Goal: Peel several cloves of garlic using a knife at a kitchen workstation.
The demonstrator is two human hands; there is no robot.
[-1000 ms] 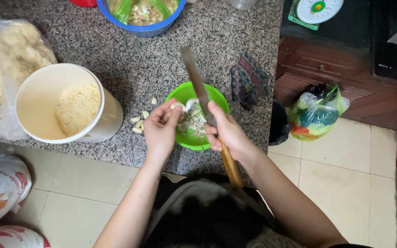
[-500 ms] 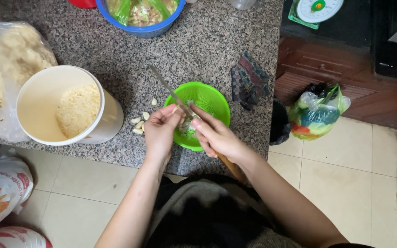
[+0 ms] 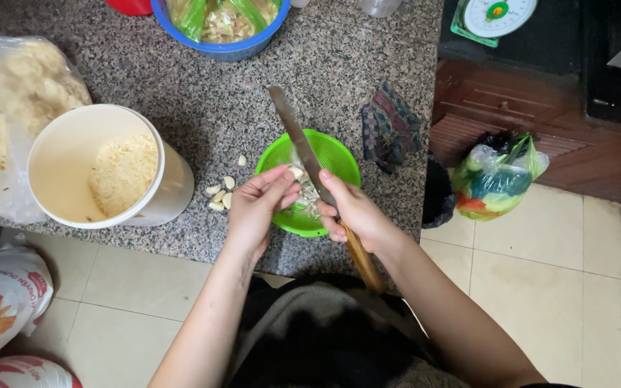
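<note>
Over the green bowl [image 3: 339,154] at the front edge of the speckled granite counter [image 3: 203,93], both hands were at work. The left hand [image 3: 256,208] was closed around a garlic clove [image 3: 296,172], pinched between thumb and fingertips above the bowl's near left rim. The right hand [image 3: 353,212] was wrapped firmly around the wooden handle of a knife [image 3: 296,136], with the handle's end projecting back toward the person's body.

Change from the earlier frames: one second before, the blade pointed up and away across the bowl; half a second before, it had swung low and was blurred against the clove between the hands. At the present moment the blade was again raised, running diagonally up and left from the right hand, its tip over bare counter beyond the bowl's far rim. The hands stayed close together over the bowl throughout.

Peeled cloves [image 3: 221,194] lay in a small group on the counter just left of the bowl, unchanged in position. Further left stood a cream tub [image 3: 159,154] holding pale minced material, with a clear plastic bag [image 3: 8,93] beside it. A blue basket [image 3: 217,47] sat at the counter's far edge, and a dark folded cloth [image 3: 389,126] lay right of the bowl. A filled plastic bag [image 3: 497,176] rested on the tiled floor.
</note>
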